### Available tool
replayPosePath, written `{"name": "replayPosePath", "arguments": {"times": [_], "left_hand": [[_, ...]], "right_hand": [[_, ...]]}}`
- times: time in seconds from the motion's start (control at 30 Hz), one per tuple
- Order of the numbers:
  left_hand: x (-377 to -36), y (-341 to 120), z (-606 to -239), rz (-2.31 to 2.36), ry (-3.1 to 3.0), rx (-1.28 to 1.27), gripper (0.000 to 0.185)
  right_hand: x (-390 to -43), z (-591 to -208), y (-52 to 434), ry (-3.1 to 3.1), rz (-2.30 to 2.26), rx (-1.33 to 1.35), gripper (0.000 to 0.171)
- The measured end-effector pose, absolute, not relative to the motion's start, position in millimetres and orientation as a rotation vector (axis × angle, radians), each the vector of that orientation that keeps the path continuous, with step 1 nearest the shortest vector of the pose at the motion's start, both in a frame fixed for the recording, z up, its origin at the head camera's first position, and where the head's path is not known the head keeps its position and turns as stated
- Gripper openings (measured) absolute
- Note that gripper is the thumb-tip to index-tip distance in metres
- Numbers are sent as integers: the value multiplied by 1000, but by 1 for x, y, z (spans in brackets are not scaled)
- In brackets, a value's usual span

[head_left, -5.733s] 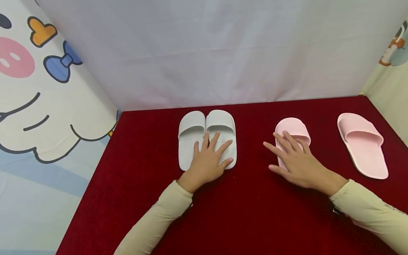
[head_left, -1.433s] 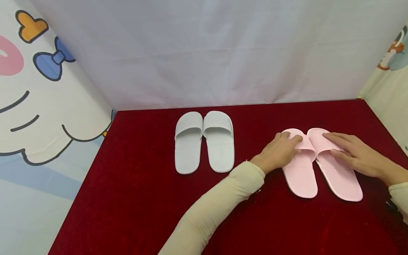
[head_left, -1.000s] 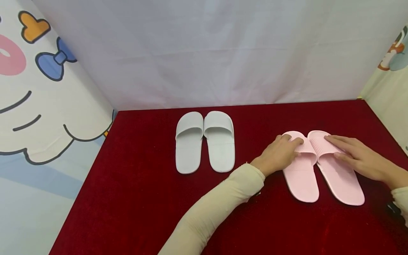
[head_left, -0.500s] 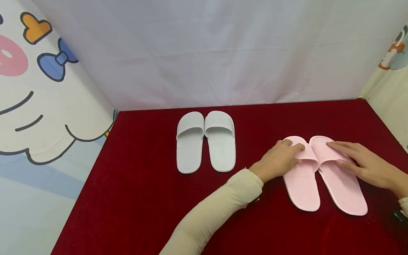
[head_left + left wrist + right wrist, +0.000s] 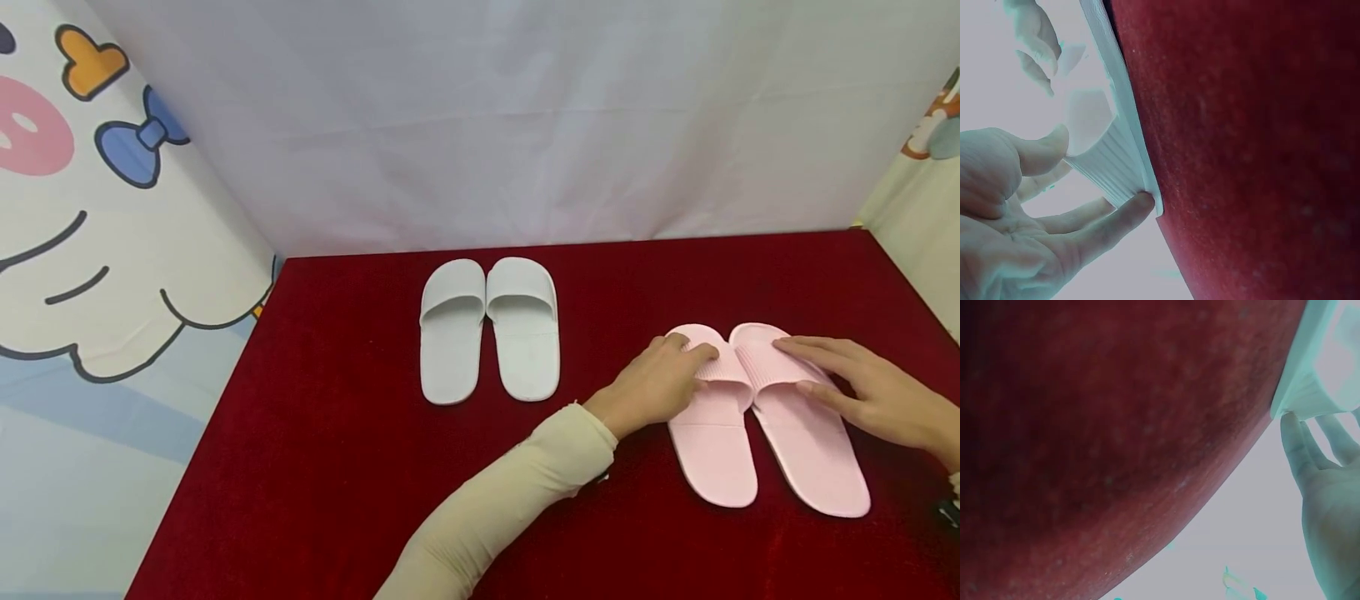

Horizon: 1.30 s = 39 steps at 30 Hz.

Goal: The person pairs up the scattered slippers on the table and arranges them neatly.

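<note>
Two pink slippers lie side by side at the right, the left one [image 5: 716, 462] touching the right one [image 5: 813, 454] at the straps, their heels spread apart. My left hand [image 5: 651, 385] grips the left slipper's strap with bent fingers on top and the thumb at its opening. In the left wrist view, the thumb meets the ribbed strap [image 5: 1110, 165] and a finger reaches the toe edge. My right hand [image 5: 881, 396] rests on the right slipper's strap, fingers nearly straight; its fingertips touch the slipper's edge in the right wrist view.
A pair of white slippers, left [image 5: 452, 358] and right [image 5: 527, 358], stands together left of the pink pair, toes toward the back. Everything lies on a dark red cloth surface [image 5: 315, 467]. A pale curtain [image 5: 525, 125] closes the back, with a cartoon-printed sheet [image 5: 127, 275] at the left.
Earlier the pink slippers lay apart, with my left hand over the white pair. Now they touch, one hand on each. Over the last second both slid toward the near edge with my hands.
</note>
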<state>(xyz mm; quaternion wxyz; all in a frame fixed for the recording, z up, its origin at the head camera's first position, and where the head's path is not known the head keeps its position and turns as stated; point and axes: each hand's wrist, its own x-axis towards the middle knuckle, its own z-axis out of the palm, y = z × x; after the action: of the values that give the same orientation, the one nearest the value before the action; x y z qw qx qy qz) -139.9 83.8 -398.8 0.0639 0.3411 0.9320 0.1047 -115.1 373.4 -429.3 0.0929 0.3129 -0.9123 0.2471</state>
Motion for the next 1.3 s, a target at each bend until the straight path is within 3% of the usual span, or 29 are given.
{"name": "replayPosePath", "arguments": {"times": [1.3], "left_hand": [[-123,13,-396,437,2814,966,38]], "right_hand": [[-112,-422,308,-2690,676,1049,64]]}}
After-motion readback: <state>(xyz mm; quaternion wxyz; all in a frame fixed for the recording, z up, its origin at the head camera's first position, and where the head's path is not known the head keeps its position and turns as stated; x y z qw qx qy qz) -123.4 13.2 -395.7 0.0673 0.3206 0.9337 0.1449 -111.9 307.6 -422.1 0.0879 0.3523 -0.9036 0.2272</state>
